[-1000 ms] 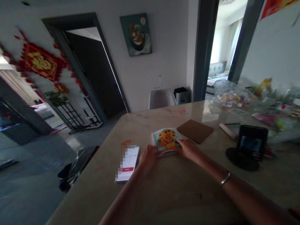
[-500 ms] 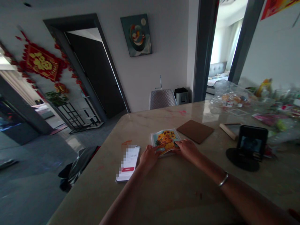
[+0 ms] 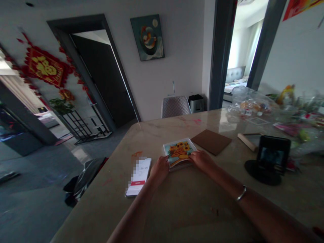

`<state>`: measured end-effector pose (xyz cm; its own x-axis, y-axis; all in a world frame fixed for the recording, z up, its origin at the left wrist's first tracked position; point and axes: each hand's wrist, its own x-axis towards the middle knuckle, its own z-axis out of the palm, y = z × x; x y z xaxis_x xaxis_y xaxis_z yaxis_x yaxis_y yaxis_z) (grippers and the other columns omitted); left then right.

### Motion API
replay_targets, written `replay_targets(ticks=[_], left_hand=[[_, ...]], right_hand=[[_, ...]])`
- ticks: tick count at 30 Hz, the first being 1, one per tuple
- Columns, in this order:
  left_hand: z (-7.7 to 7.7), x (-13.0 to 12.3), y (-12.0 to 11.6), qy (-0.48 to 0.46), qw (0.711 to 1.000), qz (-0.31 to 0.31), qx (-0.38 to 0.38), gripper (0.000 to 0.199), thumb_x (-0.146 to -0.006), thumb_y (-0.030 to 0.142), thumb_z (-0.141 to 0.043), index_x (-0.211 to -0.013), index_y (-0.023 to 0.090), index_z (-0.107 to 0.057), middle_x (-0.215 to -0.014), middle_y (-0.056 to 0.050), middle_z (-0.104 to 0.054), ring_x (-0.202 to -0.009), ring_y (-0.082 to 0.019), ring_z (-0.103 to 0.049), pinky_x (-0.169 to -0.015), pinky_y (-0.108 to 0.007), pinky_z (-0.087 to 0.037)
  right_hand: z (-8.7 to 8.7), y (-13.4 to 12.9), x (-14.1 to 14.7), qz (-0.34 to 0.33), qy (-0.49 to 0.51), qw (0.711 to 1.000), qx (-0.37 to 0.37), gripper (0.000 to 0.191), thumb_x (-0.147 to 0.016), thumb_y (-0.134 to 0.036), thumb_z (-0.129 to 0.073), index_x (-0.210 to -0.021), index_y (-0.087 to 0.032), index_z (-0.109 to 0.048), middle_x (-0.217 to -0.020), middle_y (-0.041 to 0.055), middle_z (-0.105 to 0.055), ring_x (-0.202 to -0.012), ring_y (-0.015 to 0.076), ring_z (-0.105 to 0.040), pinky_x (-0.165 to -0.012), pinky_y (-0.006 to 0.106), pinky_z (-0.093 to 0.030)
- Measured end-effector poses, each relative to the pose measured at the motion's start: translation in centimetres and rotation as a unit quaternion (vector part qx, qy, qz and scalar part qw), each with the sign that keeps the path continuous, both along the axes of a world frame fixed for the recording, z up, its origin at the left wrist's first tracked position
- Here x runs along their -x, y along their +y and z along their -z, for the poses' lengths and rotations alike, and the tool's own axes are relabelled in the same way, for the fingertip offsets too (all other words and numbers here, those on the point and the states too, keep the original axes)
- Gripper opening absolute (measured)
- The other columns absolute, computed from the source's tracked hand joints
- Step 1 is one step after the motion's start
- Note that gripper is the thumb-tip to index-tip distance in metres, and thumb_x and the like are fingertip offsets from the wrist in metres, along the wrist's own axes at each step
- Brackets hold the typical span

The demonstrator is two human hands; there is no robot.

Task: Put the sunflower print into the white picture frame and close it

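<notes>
Head view: at lower center of the frame, a sunflower picture card (image 3: 179,152) lies flat on a marble counter (image 3: 192,209), between the left hand (image 3: 159,169) and the right hand (image 3: 201,161). Both hands, loosely curled, sit against its near corners, seemingly to keep it steady; whether the fingers pinch it cannot be told. A phone (image 3: 138,177) lies just left, a brown mat (image 3: 211,142) just right.
</notes>
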<state>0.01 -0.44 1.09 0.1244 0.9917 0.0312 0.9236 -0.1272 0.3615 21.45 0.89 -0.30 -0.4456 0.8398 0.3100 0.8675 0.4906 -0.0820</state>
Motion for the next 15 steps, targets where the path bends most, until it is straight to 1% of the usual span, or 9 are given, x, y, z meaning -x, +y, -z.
replay_targets(ticks=[4,8,12,15], left_hand=[[-0.4,0.0,-0.2,0.002,1.000,0.002,-0.004,0.039,-0.085,0.018,-0.034,-0.121,0.013,-0.047,-0.122,-0.012,-0.050,-0.109,-0.018,-0.050,-0.088,-0.025,-0.038],[-0.7,-0.1,-0.3,0.009,1.000,0.012,-0.003,0.037,-0.085,0.018,-0.033,-0.118,0.015,-0.050,-0.121,-0.011,-0.052,-0.110,-0.018,-0.049,-0.090,-0.025,-0.036],[-0.5,-0.1,-0.1,0.018,1.000,0.024,0.001,0.038,-0.085,0.016,-0.033,-0.118,0.017,-0.051,-0.119,-0.009,-0.054,-0.111,-0.017,-0.048,-0.092,-0.024,-0.034],[-0.3,0.0,0.1,0.020,0.999,0.030,-0.002,0.039,-0.084,0.014,-0.032,-0.118,0.015,-0.052,-0.118,-0.010,-0.054,-0.113,-0.017,-0.046,-0.094,-0.025,-0.033]], right_hand=[[-0.1,0.1,-0.6,-0.020,0.037,0.999,0.019,0.023,-0.082,-0.033,-0.049,-0.082,-0.019,-0.068,-0.082,0.0066,-0.067,-0.081,0.0188,-0.059,-0.071,0.027,-0.041],[-0.2,0.2,-1.4,-0.047,0.100,0.993,0.040,0.026,-0.081,-0.036,-0.049,-0.086,-0.020,-0.067,-0.085,0.0063,-0.067,-0.082,0.0181,-0.059,-0.073,0.026,-0.041],[-0.2,0.4,-1.9,-0.068,0.145,0.985,0.060,0.028,-0.081,-0.039,-0.049,-0.083,-0.018,-0.068,-0.087,0.0069,-0.067,-0.082,0.0180,-0.059,-0.073,0.026,-0.042],[-0.3,0.6,-2.0,-0.070,0.143,0.985,0.068,0.029,-0.081,-0.039,-0.048,-0.083,-0.017,-0.067,-0.087,0.0069,-0.067,-0.083,0.0182,-0.059,-0.073,0.027,-0.042]])
